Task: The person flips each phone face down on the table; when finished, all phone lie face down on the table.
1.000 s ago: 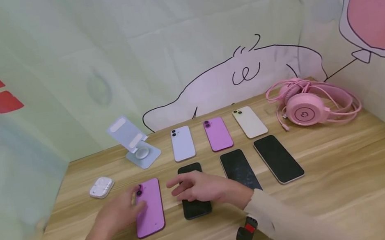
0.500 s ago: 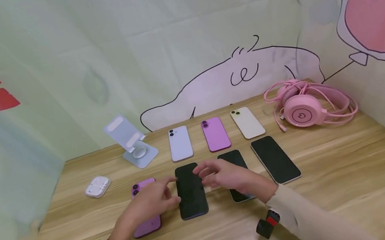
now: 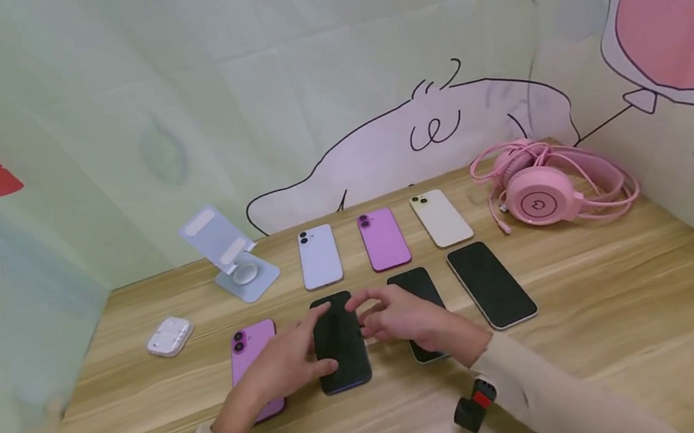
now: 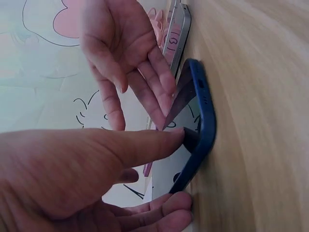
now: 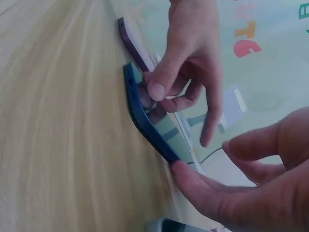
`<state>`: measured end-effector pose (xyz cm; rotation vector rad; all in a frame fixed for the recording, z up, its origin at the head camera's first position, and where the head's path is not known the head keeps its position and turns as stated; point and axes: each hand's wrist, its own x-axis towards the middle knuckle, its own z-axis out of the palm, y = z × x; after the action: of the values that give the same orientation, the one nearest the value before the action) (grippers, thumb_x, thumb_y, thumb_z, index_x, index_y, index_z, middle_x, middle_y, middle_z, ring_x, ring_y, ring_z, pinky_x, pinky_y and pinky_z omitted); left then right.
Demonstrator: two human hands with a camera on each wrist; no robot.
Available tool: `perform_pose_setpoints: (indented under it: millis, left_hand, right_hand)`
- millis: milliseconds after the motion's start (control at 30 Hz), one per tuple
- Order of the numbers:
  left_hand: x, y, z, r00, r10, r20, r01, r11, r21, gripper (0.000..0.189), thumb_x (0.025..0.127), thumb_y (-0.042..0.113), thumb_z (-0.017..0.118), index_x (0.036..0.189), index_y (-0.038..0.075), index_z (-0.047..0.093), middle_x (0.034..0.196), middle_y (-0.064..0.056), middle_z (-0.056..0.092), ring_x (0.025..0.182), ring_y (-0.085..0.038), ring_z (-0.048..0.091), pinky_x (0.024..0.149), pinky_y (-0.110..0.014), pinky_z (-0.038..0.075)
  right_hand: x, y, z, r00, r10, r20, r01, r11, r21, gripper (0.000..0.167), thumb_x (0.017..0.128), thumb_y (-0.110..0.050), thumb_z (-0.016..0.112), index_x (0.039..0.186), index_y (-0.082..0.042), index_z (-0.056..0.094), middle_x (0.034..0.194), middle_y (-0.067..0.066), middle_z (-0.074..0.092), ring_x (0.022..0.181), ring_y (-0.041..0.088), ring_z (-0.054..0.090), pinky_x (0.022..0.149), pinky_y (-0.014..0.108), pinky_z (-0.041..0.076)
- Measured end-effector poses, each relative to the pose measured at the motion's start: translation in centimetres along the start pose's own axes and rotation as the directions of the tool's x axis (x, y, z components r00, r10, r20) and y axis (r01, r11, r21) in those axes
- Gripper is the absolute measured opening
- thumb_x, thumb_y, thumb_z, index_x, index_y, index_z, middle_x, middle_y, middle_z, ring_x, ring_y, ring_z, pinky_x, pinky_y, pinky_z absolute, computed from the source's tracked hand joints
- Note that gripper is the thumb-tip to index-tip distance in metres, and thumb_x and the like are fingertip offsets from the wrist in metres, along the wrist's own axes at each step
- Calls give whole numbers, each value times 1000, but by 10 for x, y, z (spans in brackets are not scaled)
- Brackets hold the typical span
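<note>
A dark-screened phone with a blue frame (image 3: 342, 348) lies face up on the table between both hands. The left hand (image 3: 287, 356) reaches over its left side, thumb on or just above the screen and index finger stretched toward the top. In the left wrist view its other fingertips are beside the phone's left edge. At the right edge hovers the right hand (image 3: 398, 313), its fingers loosely bent; the right wrist view has its thumb (image 5: 186, 179) at or very near the blue frame. Under the left wrist lies a purple phone (image 3: 252, 350), back up, partly covered.
A back row holds a pale blue phone (image 3: 319, 256), another purple phone (image 3: 384, 239) and a cream phone (image 3: 441, 217). Two dark-screened phones (image 3: 414, 285) (image 3: 492, 284) lie rightward. Around them are a phone stand (image 3: 247, 280), an earphone case (image 3: 170, 336) and pink headphones (image 3: 539, 197).
The left hand has left the purple phone and moved right onto the blue-framed phone. The right hand has shifted right, from over that phone to its right edge.
</note>
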<state>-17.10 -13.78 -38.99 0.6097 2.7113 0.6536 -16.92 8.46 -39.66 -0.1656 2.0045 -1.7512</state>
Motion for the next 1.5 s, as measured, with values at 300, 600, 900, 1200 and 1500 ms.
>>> perform_pose_setpoints:
  millis: [300, 600, 900, 1200, 1500]
  left_hand:
    - [-1, 2, 2, 999, 42, -16, -43, 998, -41, 86, 87, 24, 80, 156, 11, 30, 94, -7, 62, 80, -17, 57, 73, -39, 47]
    - [-2, 4, 3, 987, 164, -1, -162, 975, -155, 94, 92, 41, 71, 159, 9, 13, 83, -4, 60, 67, -13, 54, 60, -30, 45]
    - [0, 8, 1, 998, 53, 44, -42, 974, -223, 98, 95, 54, 61, 161, 17, -1, 90, -1, 68, 73, -13, 63, 66, -33, 51]
    - [-8, 2, -18, 983, 158, 95, -116, 931, -347, 88, 95, 36, 68, 159, 10, 13, 87, -9, 70, 73, -24, 68, 67, -33, 51]
    - [-15, -3, -31, 971, 197, 137, -136, 921, -365, 59, 95, 11, 67, 142, -2, 34, 70, -5, 61, 63, -23, 62, 58, -27, 46]
  right_hand:
    - [2, -2, 0, 997, 16, -71, -9, 995, 98, 38, 95, 11, 52, 130, -2, 57, 120, 20, 64, 104, 26, 64, 95, 42, 51]
    - [0, -12, -1, 998, -34, -52, 41, 988, 149, 37, 98, 7, 52, 133, -3, 55, 118, 19, 61, 104, 26, 64, 97, 48, 49]
    - [-5, -14, 1, 990, -120, 72, 106, 978, 179, 38, 99, 8, 48, 137, -1, 49, 122, 21, 58, 105, 25, 65, 99, 50, 48]
    - [-3, -11, 3, 982, -121, 146, 97, 982, 160, 42, 99, 4, 51, 141, -1, 47, 134, 26, 53, 118, 33, 60, 100, 48, 47]
    - [-2, -2, 5, 986, -18, 166, 0, 994, 107, 45, 96, 1, 56, 141, -6, 51, 137, 22, 54, 125, 34, 55, 103, 47, 46]
